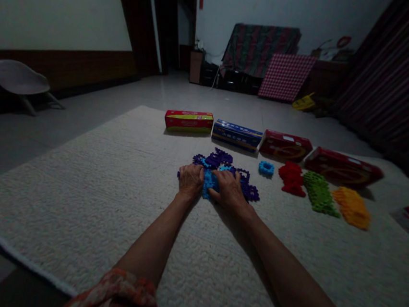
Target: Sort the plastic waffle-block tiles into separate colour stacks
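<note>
Light-blue interlocking toy blocks [209, 183] lie between my two hands at the middle of the mat. My left hand [191, 179] curls against their left side, its fingers bent over the edge. From the right, my right hand [228, 188] grips the same blue blocks, thumb low and fingers on top. Purple notched pieces [218, 158] spread behind and to the right of my hands, with some partly hidden under them. Apart from these sits a single light-blue block [265, 168], to the right.
Red blocks [292, 179], green blocks [320, 194] and orange blocks [352, 207] form groups at the right. Behind stand a red-and-yellow box [189, 121], a blue box [237, 135] and two dark-red boxes [285, 144]. A cream mat [86, 198] covers the floor; a small chair [19, 77] stands far left.
</note>
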The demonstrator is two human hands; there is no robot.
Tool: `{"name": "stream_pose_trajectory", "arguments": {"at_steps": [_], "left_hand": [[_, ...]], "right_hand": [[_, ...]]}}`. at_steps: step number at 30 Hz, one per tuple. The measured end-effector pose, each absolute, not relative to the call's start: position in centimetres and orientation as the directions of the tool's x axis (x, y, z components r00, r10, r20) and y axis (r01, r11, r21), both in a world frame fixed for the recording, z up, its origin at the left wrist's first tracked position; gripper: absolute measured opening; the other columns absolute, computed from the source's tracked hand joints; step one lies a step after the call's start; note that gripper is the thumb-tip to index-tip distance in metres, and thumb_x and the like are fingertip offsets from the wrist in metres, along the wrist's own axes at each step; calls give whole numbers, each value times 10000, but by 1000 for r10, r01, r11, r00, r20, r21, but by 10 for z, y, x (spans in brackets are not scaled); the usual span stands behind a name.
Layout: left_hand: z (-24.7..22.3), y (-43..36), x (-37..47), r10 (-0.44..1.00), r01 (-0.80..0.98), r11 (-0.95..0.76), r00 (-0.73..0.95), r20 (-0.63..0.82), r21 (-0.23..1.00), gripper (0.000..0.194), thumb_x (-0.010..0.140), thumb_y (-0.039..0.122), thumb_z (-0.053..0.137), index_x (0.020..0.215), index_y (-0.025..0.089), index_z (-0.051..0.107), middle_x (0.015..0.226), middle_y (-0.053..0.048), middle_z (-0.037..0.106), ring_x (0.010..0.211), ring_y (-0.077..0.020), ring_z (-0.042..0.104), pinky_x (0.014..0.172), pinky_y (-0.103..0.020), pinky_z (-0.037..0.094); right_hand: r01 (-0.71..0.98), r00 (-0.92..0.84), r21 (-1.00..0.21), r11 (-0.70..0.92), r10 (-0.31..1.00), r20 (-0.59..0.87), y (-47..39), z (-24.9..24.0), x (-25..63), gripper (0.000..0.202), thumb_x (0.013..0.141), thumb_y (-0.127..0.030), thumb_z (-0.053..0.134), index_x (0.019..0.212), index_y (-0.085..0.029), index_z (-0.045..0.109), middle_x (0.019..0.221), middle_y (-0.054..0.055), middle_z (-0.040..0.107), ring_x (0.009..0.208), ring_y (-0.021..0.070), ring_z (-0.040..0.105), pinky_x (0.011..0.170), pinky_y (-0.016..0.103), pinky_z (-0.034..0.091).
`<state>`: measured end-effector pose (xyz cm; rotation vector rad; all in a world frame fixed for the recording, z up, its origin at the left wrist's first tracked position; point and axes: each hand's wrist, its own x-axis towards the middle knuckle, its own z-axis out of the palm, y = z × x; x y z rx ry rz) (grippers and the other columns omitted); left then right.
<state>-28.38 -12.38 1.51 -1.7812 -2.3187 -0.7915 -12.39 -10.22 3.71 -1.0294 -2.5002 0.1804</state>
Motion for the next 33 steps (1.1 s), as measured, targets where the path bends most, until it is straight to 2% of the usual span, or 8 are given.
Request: {"name": "stream_pose_trajectory", "arguments": {"at_steps": [7,10,13,18,23,27,30,33], "left_hand": [[21,-118,-283,841,924,85,-267,471,373,246,975,220,460,942,198,703,908,-83,714,917,-227,643,918,-370,435],[21,-114,-281,791,893,5,-278,545,449,246,970,204,465,1039,201,701,953,-76,709,925,-208,647,869,-322,478],[21,-112,-273,755,874,-82,-259,602,479,248,968,192,470,1075,196,694,970,-75,703,922,-202,650,845,-308,500],[34,-106,-256,736,844,-172,-233,635,508,225,950,151,485,1022,191,695,933,-69,713,895,-195,660,851,-305,518],[56,-86,-228,710,737,-210,-336,619,642,244,955,156,482,1048,185,706,1008,-76,745,958,-196,684,903,-308,524],[57,-73,-188,776,622,-215,-360,518,753,265,976,175,463,1068,192,710,1074,-74,757,1019,-195,695,945,-314,531],[49,-69,-160,867,606,-276,-178,466,746,271,970,169,473,1108,173,707,1127,-89,752,1056,-200,696,967,-317,533],[41,-69,-149,892,641,-362,28,452,676,289,976,189,474,1167,171,690,1154,-95,740,1092,-205,686,994,-330,526]], "right_hand": [[608,-622,-247,754,646,442,-98,32,-124,511,847,-253,633,1342,-174,534,1303,162,640,1216,340,538,1115,586,252],[573,-565,-319,755,646,513,-93,24,-128,539,859,-223,591,1385,-156,497,1328,175,617,1234,336,537,1103,571,311],[502,-484,-425,753,652,584,-88,18,-132,566,859,-189,542,1418,-140,464,1300,177,613,1212,310,553,1056,499,422],[417,-396,-497,761,645,654,-80,22,-132,481,837,-153,512,1314,-183,560,1168,132,648,1125,280,590,1010,449,496],[403,-310,-501,766,629,713,-70,45,-108,383,836,-177,538,1199,-217,653,1102,103,668,1086,262,611,984,424,514],[430,-313,-550,716,689,653,-55,56,-62,358,808,-234,575,1142,-201,701,1075,107,696,1040,266,642,961,442,519],[489,-295,-629,604,794,532,-44,50,-19,353,767,-295,605,1087,-215,728,1078,98,718,1009,275,658,953,470,519],[512,-249,-727,457,889,383,-40,36,17,384,738,-369,621,1058,-194,741,1075,108,729,948,279,676,902,466,541]]}}
